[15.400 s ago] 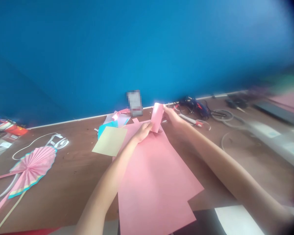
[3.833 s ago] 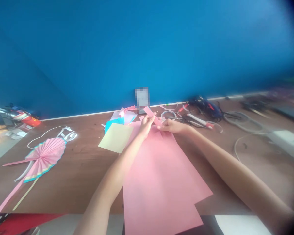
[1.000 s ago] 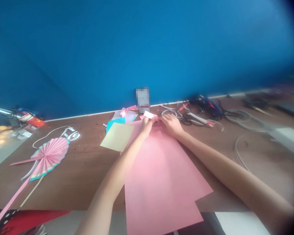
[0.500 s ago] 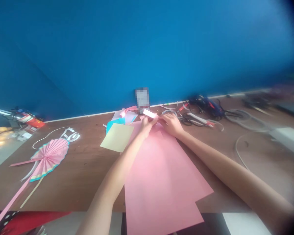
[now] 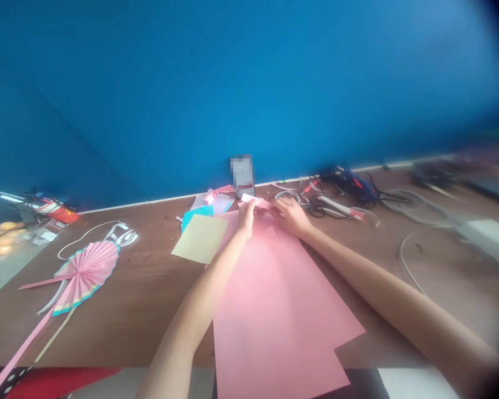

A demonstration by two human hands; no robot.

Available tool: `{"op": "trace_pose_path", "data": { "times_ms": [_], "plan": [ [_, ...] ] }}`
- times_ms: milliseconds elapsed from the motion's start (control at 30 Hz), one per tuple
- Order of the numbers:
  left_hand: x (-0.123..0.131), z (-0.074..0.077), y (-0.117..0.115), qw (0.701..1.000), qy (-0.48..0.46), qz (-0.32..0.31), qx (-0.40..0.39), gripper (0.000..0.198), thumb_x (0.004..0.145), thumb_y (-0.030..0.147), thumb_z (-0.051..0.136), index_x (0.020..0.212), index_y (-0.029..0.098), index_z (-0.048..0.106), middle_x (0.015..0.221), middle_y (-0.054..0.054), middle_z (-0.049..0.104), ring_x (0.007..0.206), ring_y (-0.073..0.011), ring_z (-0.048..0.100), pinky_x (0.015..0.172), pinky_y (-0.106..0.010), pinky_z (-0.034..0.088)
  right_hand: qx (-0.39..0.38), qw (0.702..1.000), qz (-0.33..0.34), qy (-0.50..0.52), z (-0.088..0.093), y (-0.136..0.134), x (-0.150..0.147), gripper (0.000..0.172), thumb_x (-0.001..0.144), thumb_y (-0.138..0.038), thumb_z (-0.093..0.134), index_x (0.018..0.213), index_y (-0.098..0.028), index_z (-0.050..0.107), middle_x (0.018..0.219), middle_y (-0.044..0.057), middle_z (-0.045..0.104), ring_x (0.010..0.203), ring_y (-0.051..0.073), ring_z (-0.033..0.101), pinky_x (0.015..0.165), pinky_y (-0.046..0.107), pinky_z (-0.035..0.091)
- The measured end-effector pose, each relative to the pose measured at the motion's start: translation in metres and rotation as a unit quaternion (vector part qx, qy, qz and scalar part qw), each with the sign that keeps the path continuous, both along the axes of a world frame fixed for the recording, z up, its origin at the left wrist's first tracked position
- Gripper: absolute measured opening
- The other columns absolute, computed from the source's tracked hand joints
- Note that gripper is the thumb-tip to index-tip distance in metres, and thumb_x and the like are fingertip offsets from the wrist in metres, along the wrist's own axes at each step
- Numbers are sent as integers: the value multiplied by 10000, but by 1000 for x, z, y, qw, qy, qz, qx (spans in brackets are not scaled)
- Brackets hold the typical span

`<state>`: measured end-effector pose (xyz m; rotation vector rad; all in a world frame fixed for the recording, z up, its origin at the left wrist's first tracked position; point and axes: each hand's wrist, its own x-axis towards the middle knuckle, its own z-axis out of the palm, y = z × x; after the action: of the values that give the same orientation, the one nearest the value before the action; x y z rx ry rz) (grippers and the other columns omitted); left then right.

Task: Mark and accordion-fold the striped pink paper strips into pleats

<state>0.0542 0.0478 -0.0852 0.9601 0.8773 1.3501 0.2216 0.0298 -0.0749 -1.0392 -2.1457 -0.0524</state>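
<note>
Your left hand (image 5: 246, 219) has its fingers clamped on the left end of a pink strip (image 5: 255, 200); your right hand (image 5: 289, 213) curls its fingers together on the right end. Strip sits over the far end of the sheet (image 5: 270, 293); contact between them, cannot tell. Judged progress: strip part-worked, narrow, perhaps folded, not yet released; folds too small to count. Fan (image 5: 87, 269), well to your left, looks finished: pleated, edged. Sheet notched near right, unpleated. Yellow paper (image 5: 200, 238) untouched by your fingers.

left hand (image 5: 246, 218), right hand (image 5: 291, 215): hold pink strip (image 5: 256, 201) | pink sheets (image 5: 270, 299) beneath | fan (image 5: 89, 269) left
</note>
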Motion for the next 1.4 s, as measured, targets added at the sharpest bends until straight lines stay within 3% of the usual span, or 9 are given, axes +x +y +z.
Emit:
{"op": "trace_pose_path", "data": {
  "times_ms": [400, 600, 767, 1033, 1133, 1300, 1400],
  "plan": [
    [2, 3, -6, 997, -4, 83, 4, 293, 862, 478, 534, 968, 205, 538, 792, -16, 635, 765, -168, 684, 682, -274, 540, 54, 998, 32, 13, -7, 2, 1, 194, 958, -292, 470, 899, -196, 627, 1031, 91, 679, 872, 223, 558, 791, 341, 415],
    [0, -1, -3, 994, -9, 107, 26, 230, 813, 373, 592, 955, 207, 520, 877, -19, 620, 741, -130, 646, 688, -265, 530, 68, 997, 31, 37, -7, -1, 1, 190, 957, -263, 468, 935, -199, 646, 1069, 82, 692, 870, 223, 562, 782, 347, 452],
    [-1, 0, -4, 994, -50, 90, 38, 249, 798, 308, 589, 1006, 208, 495, 963, -62, 666, 946, -186, 661, 777, -301, 515, 51, 996, 49, 52, -7, -1, 1, 215, 961, -249, 451, 953, -210, 662, 1033, 77, 699, 893, 221, 571, 763, 336, 465],
    [-2, 2, -3, 994, -90, 69, 12, 243, 780, 292, 571, 970, 207, 446, 860, -46, 681, 902, -205, 676, 846, -375, 489, 11, 994, 51, 98, -6, -2, 1, 215, 960, -267, 451, 972, -219, 660, 892, 79, 675, 850, 209, 585, 741, 323, 472],
    [-2, 1, -4, 996, -50, 69, 24, 250, 795, 269, 560, 1025, 215, 476, 935, -54, 663, 878, -179, 655, 802, -339, 501, 15, 990, 49, 132, -3, -1, 1, 187, 941, -237, 465, 937, -218, 651, 901, 75, 675, 868, 215, 587, 770, 339, 472],
    [1, -3, -6, 978, 134, 128, 93, 297, 767, 186, 638, 1050, 234, 562, 1007, -49, 610, 927, -171, 598, 808, -301, 487, 16, 977, 0, 212, 0, 4, 8, 182, 855, -123, 479, 837, -216, 634, 878, 55, 677, 865, 218, 589, 799, 357, 471],
    [2, -4, -6, 975, 154, 115, 111, 348, 777, 207, 668, 1095, 233, 531, 1038, -54, 615, 956, -183, 600, 818, -318, 486, -9, 975, -4, 220, -2, 7, 9, 204, 806, -88, 472, 800, -208, 637, 852, 51, 675, 847, 210, 597, 777, 342, 471]
  ]
}}
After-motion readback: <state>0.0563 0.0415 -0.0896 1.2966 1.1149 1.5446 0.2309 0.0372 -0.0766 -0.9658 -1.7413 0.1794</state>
